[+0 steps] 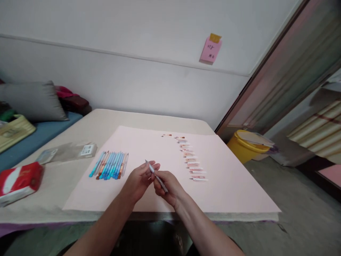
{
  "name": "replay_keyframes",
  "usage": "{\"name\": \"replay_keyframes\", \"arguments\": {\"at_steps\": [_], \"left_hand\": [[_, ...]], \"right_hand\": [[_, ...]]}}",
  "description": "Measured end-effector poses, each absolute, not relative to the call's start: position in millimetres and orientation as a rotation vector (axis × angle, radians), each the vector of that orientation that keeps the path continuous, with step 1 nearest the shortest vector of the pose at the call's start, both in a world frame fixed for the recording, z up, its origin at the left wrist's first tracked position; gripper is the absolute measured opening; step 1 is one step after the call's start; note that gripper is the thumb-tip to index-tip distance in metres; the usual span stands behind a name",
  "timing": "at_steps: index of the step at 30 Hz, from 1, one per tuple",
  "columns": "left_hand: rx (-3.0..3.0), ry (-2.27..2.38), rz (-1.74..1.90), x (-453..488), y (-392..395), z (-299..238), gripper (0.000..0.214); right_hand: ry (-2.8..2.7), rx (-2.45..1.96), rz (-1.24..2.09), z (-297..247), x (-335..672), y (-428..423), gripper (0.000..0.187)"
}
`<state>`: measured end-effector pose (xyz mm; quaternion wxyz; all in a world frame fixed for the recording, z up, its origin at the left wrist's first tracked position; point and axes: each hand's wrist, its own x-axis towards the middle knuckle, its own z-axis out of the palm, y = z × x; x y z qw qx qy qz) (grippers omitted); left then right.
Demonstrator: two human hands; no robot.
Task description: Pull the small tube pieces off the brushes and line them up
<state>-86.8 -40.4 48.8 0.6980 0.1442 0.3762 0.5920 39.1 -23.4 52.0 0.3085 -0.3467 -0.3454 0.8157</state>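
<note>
Both hands meet over the near part of the pink sheet [165, 149]. My right hand [170, 186] is closed around a slim whitish-grey pen [159, 179], its pointed end tilted up and to the left. Thumb and fingers of my left hand [140, 179] close about the upper part of that pen. To the left lies a tight row of blue, grey and brown pens [110, 165], side by side. On the right, a slanting column of white pens with pinkish-brown pieces [192, 165] runs away from me, and a few more lie at its far end.
Left on the table are a clear plastic bag [70, 152] with a white label and a red-and-white packet [20, 181]. Beyond is a bench with a grey cushion [32, 101]. A yellow bin [243, 149] stands right of the table. A pink note [211, 49] is stuck on the wall.
</note>
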Motion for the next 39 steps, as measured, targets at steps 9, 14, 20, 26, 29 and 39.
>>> {"name": "replay_keyframes", "arguments": {"at_steps": [9,14,20,26,29,39], "left_hand": [[0.392,0.891,1.381,-84,-41,42,0.019],[0.303,0.898,1.401,-84,-39,42,0.022],[0.281,0.813,1.37,-86,-43,49,0.019],[0.333,0.823,1.36,-83,-43,45,0.02],[0.286,0.794,1.358,-85,-42,46,0.021],[0.381,0.796,1.351,-87,-42,49,0.016]], "right_hand": [[-1.104,-1.063,1.952,51,31,-30,0.021],[-0.933,-1.006,2.022,46,27,-27,0.028],[-0.839,-0.9,2.151,45,33,-24,0.03],[-0.794,-0.952,2.181,46,36,-25,0.028],[-0.784,-0.942,2.181,49,41,-23,0.025],[-0.857,-0.924,2.209,51,46,-21,0.028]]}}
